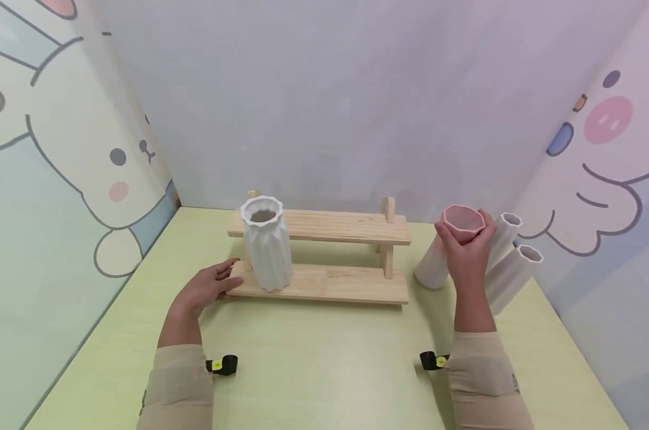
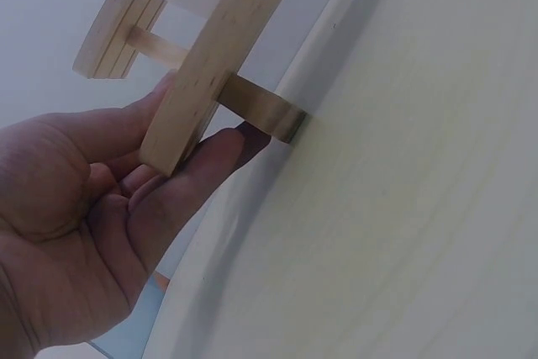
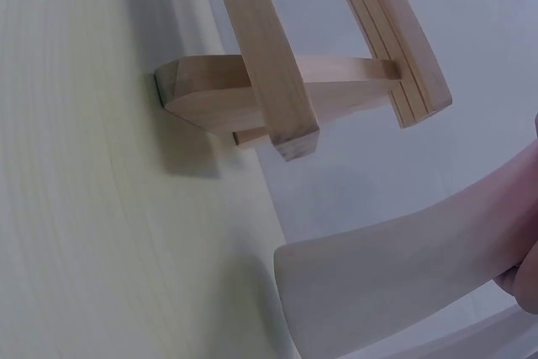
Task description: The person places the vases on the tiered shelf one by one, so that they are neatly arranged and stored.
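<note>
Pale green table point(image 1: 313, 358), cartoon-print walls around. Left hand point(image 1: 208, 288) lies flat with straight fingers against the left end of the two-tier wooden shelf point(image 1: 324, 280), steadying it; a white ribbed vase point(image 1: 267, 245) stands on the lower tier. Right hand point(image 1: 466, 251) is wrapped round a pink faceted vase point(image 1: 462, 221), held among three white faceted vases point(image 1: 509, 263) right of the shelf. Step looks like pick-up; next likely needs carrying it left to a free shelf spot.

The left hand point(image 2: 80, 216) lies open with its fingers point(image 2: 181, 182) touching the underside edge of the wooden shelf's point(image 2: 210, 56) lower board, above the pale green table point(image 2: 403, 208).
</note>
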Tool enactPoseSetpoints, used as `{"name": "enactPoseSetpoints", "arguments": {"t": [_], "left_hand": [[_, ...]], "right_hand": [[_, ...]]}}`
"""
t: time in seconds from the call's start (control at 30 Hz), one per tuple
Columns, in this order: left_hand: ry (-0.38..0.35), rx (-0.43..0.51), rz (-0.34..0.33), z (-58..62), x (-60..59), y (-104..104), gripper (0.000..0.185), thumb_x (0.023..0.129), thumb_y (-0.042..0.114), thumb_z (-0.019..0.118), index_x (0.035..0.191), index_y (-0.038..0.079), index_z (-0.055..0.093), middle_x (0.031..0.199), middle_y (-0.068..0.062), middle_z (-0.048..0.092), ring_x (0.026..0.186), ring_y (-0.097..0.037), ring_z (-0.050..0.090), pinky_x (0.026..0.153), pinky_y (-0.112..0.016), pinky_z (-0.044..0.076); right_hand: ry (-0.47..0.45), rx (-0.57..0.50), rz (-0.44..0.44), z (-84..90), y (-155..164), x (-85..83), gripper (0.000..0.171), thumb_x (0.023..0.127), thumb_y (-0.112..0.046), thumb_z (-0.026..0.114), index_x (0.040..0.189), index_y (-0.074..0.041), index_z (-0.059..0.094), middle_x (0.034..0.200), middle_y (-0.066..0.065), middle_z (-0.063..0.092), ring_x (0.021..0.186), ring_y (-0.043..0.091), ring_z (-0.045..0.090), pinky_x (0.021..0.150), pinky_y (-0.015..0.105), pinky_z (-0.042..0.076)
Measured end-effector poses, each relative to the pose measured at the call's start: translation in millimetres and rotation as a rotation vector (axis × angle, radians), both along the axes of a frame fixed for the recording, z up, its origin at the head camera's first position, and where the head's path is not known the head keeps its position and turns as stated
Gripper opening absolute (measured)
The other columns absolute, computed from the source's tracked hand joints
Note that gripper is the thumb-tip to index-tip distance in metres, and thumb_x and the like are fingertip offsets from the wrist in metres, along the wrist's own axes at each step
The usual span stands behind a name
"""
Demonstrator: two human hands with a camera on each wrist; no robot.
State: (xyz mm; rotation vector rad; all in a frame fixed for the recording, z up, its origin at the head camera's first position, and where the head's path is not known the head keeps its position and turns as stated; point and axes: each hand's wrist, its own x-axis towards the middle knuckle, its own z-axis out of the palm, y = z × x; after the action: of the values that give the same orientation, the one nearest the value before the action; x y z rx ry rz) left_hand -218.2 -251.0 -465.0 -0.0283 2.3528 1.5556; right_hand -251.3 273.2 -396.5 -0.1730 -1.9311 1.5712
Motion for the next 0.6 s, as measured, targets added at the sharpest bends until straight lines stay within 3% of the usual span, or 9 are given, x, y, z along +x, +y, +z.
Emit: {"name": "enactPoseSetpoints", "arguments": {"t": [0.6], "left_hand": [[0.012,-0.004,-0.01,0.6,0.9,-1.0,0.075,0.086,0.038,0.064,0.148,0.021,0.025,0.149,-0.018,0.022,0.109,-0.021,0.056,0.081,-0.032,0.05]], "right_hand": [[0.016,-0.003,-0.003,7.6,-2.5,5.5,0.087,0.072,-0.023,0.081,0.14,-0.022,0.027,0.135,0.006,0.038,0.116,0.017,0.04,0.096,0.029,0.037]]}}
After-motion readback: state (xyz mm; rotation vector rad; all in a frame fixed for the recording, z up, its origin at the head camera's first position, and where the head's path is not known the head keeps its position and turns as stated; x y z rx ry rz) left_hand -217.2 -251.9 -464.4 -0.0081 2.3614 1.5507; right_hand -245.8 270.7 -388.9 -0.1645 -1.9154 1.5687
